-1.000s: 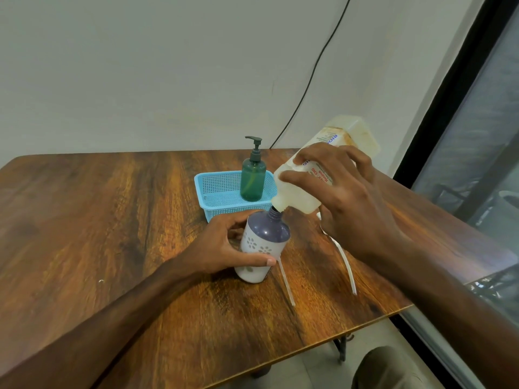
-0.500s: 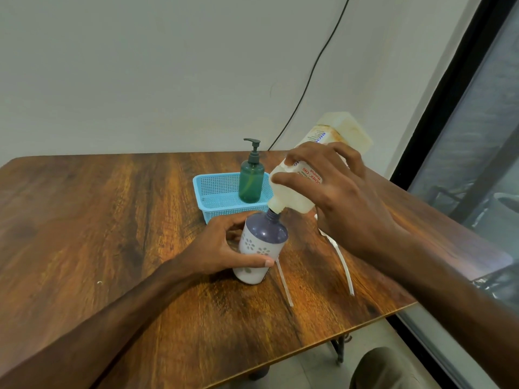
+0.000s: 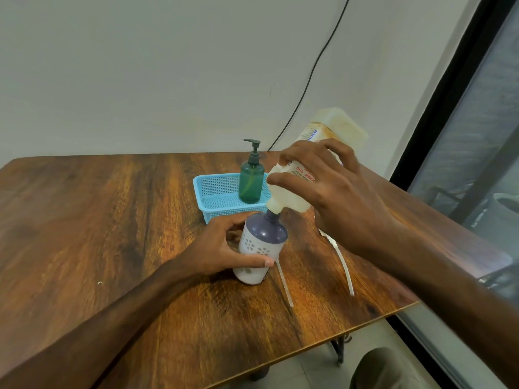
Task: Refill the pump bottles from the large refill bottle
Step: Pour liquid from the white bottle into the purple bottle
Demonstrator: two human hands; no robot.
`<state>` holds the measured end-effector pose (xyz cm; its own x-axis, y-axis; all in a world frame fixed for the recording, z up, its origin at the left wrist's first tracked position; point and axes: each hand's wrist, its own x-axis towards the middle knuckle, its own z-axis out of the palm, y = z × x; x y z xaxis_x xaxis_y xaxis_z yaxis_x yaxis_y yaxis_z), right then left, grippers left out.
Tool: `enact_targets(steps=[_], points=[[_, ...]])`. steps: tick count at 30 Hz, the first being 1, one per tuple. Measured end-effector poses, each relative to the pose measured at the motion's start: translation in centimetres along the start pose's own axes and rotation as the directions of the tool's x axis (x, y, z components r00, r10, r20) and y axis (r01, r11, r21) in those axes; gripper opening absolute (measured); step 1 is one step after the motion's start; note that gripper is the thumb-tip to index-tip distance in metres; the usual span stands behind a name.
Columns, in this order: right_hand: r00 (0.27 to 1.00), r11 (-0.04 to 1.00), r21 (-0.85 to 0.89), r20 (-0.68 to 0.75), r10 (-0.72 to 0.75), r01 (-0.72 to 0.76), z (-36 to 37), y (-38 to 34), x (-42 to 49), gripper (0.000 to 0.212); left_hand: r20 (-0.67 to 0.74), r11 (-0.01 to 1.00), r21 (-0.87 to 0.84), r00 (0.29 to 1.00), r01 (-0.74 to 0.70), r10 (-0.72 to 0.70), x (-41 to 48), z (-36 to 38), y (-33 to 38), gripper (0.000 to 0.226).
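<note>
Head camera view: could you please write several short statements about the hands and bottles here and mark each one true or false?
1. The right hand holds the large refill bottle tilted, with its mouth at the neck of the purple-topped bottle. True.
2. The left hand holds nothing. False: it grips the purple-topped bottle.
3. The green pump bottle has its pump head fitted. True.
4. The green pump bottle lies on its side. False: it stands upright in the blue basket.
5. Two pale tubes lie on the table near the purple-topped bottle. True.
</note>
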<state>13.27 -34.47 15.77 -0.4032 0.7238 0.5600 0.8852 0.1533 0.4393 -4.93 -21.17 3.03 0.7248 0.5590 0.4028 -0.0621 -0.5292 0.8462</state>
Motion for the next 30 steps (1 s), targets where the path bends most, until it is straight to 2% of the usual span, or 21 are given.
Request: enact_targets(steps=[21,30], points=[[0.999,1.0,0.015,0.052,0.015,-0.016,-0.34,-0.39,0.19,0.069,0.005,1.0,0.003,1.0,0.01,-0.01,-0.12,0.08,0.19,0.063],[1.0,1.0,0.018,0.028,0.005,-0.006,-0.15,-0.22,0.18,0.067,0.01,1.0,0.007,1.0,0.014,-0.014,-0.13,0.04,0.69,0.06]])
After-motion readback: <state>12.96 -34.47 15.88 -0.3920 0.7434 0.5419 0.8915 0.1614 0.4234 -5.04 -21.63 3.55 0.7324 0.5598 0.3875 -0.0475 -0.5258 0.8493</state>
